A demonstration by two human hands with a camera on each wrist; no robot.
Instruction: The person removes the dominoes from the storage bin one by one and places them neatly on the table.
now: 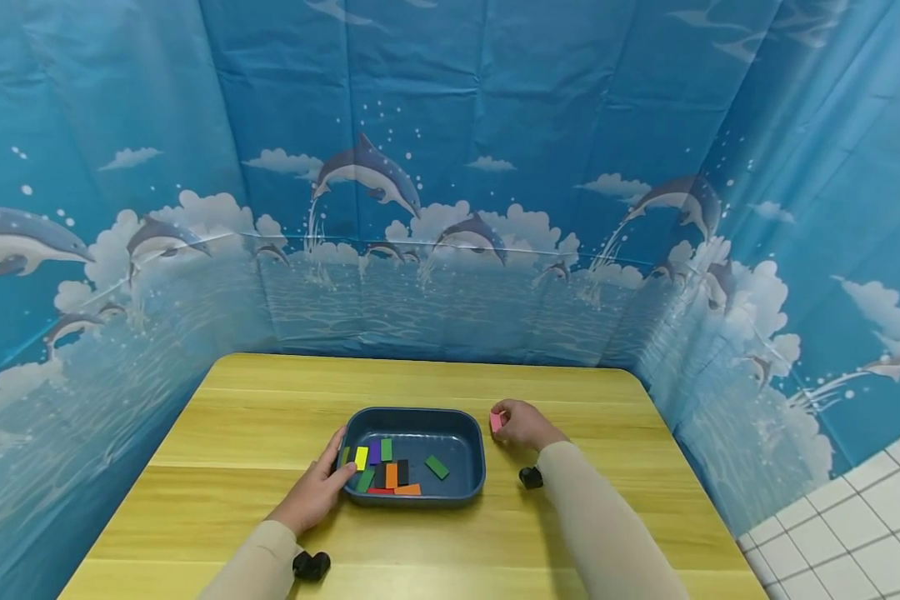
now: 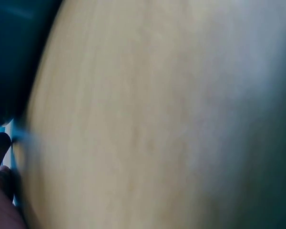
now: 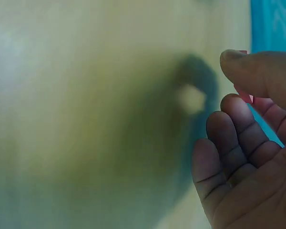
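Observation:
A dark blue rectangular tub (image 1: 450, 502) stands on the table, with several small coloured tiles inside, mostly gathered at its left end. One green tile (image 1: 437, 467) lies apart near the middle. My left hand (image 1: 313, 493) holds the tub's left wall, thumb over the rim and fingers along the outside. In the left wrist view the tub (image 2: 16, 52) fills the upper left corner, and only a bit of the hand (image 2: 2, 207) shows. Just right of the tub, my right hand (image 1: 527, 425) pinches a pink tile (image 1: 496, 422). The right wrist view shows thumb and fingers around the tile (image 3: 243, 93), largely hidden.
The yellow wood-grain table (image 1: 270, 417) has rounded far corners. A blue curtain (image 1: 450, 317) printed with dolphins hangs behind it and along both sides. White tiles (image 1: 855, 525) with dark joints show at the lower right. A black wrist device (image 1: 311, 567) sits at the left cuff.

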